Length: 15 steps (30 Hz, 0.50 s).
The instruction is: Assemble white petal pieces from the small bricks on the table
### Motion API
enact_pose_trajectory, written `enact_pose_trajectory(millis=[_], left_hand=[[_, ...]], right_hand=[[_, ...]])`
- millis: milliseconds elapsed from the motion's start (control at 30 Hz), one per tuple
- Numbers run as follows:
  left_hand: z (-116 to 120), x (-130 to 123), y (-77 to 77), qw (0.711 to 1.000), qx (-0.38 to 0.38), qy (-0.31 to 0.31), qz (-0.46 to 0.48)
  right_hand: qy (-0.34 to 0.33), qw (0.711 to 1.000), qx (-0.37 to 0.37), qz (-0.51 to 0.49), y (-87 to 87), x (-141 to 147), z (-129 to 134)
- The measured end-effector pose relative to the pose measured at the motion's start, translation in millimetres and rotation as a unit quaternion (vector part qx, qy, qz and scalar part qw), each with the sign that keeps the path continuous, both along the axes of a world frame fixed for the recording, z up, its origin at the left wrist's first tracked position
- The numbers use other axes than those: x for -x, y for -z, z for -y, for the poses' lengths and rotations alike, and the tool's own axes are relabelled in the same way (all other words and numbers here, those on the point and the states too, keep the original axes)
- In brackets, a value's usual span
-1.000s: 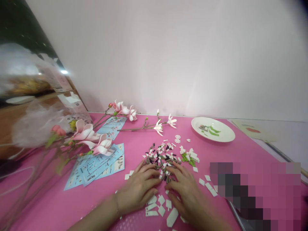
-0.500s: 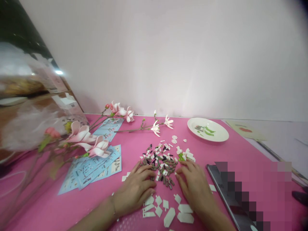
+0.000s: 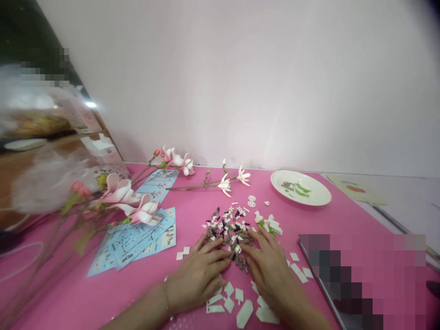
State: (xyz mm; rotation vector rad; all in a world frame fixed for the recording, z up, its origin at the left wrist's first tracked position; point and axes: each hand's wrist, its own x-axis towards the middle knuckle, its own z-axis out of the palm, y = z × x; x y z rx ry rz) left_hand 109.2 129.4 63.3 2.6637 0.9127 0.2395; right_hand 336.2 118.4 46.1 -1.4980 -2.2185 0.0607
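A loose pile of small brown, black and white building-block pieces (image 3: 228, 225) lies on the pink tabletop (image 3: 137, 293). From the left, my left hand (image 3: 199, 277) rests against the pile, fingers stretched out and touching its edge. On the opposite side, my right hand (image 3: 270, 268) has its fingers spread over the pile's right edge. Neither hand visibly grips a piece. Larger flat white pieces (image 3: 244, 314) lie between my wrists, partly covered by my right hand. White and green pieces (image 3: 273, 225) sit just beyond my right fingers.
Pink-white block flowers (image 3: 146, 211) lie at the left over blue instruction sheets (image 3: 137, 243). A smaller white flower stem (image 3: 192, 186) lies behind the pile. A white plate (image 3: 319, 199) with green pieces stands back right. A dark device (image 3: 326, 293), partly pixelated, lies at right.
My right hand has moved left, further over the pile's edge, uncovering flat white pieces to its right. My left hand stays against the pile. The view has shifted slightly.
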Motion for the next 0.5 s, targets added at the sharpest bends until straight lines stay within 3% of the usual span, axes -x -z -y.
enact_pose_trajectory(millis=[133,500], left_hand=[[0.1,1.2,0.1,0.999,-0.002,-0.032,0.001],[-0.3,6.3,8.6,0.995,0.008,-0.098,0.005]], right_hand=[[0.006,1.000,0.027,0.000,2.4,0.1,-0.3],[0.021,1.000,0.013,0.009,8.7,-4.6,-5.3]])
